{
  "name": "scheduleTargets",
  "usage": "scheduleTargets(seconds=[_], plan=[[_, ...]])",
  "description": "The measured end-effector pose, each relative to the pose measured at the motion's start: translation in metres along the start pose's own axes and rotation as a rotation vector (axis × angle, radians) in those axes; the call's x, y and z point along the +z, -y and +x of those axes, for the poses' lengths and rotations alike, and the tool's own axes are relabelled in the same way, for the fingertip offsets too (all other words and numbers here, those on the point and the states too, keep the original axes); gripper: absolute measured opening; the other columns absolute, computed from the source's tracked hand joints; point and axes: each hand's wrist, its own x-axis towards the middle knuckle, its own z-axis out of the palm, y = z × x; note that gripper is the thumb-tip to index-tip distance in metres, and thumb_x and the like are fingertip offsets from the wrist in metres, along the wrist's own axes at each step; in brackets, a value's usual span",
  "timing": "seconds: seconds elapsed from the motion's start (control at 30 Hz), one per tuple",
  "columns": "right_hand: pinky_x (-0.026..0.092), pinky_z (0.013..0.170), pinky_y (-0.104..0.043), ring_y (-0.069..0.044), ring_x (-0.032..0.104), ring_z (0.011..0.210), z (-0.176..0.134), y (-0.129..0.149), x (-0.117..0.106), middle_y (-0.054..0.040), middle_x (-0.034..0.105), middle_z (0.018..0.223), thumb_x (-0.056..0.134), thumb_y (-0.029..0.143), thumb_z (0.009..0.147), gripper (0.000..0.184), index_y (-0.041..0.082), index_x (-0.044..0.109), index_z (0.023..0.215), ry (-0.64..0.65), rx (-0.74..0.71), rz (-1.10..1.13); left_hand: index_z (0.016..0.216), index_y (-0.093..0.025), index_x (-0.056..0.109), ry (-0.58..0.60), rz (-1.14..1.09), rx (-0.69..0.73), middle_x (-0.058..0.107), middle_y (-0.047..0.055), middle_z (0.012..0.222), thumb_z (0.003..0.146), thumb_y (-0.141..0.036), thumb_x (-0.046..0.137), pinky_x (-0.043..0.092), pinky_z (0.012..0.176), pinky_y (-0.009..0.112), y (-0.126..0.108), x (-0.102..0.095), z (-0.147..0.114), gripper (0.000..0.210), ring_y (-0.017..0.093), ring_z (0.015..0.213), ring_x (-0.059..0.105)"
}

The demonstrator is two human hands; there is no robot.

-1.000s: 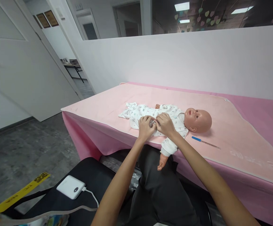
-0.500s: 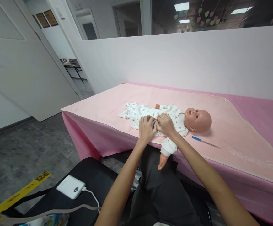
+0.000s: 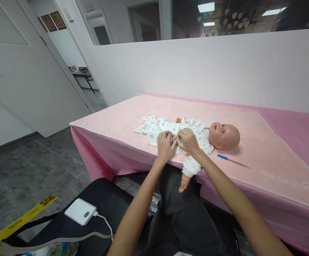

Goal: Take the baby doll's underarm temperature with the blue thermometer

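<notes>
A white power bank [image 3: 80,211] with a cable [image 3: 103,218] lies on a black seat [image 3: 108,193], left of the person's dark trousers [image 3: 181,209]. Beyond the knees, one sleeved arm of a doll [image 3: 197,125] hangs over the table's near edge. The left hand [image 3: 166,144] and right hand [image 3: 188,140] meet above its middle, fingers curled and pinching a small whitish piece [image 3: 173,138] between them; it is too small here to say whether it belongs to the printed outfit. The doll lies on its back on a pale pink mat [image 3: 271,149], head to the right, a blue-ended stick [image 3: 223,156] just beside the head. Behind stands a white wall [image 3: 210,71] under a window [image 3: 223,21].
</notes>
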Motion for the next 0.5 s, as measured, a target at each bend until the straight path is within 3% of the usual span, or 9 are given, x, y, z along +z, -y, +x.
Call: scheduleTargets(seconds=[0.17, 0.5], plan=[[0.04, 0.076, -0.031, -0.018, 0.049, 0.072, -0.0005, 0.0, 0.0007, -0.0042, 0.057, 0.068, 0.047, 0.013, 0.078, 0.014, 0.018, 0.051, 0.066, 0.003, -0.007, -0.006, 0.084, -0.02, 0.053, -0.033, 0.009, -0.022, 0.054, 0.007, 0.097, 0.076, -0.019, 0.052, 0.038, 0.086, 0.036, -0.001, 0.0, -0.0004, 0.008, 0.022, 0.096, 0.046], [0.039, 0.075, -0.031, -0.018, 0.049, 0.073, -0.0011, -0.0005, 0.0019, -0.005, 0.056, 0.068, 0.045, 0.013, 0.078, 0.015, 0.018, 0.052, 0.065, 0.021, 0.006, -0.021, 0.088, -0.02, 0.055, 0.033, 0.072, -0.015, 0.052, 0.008, 0.106, 0.077, -0.021, 0.05, 0.036, 0.089, 0.039, -0.0003, 0.0014, 0.0001, 0.012, 0.025, 0.101, 0.045]])
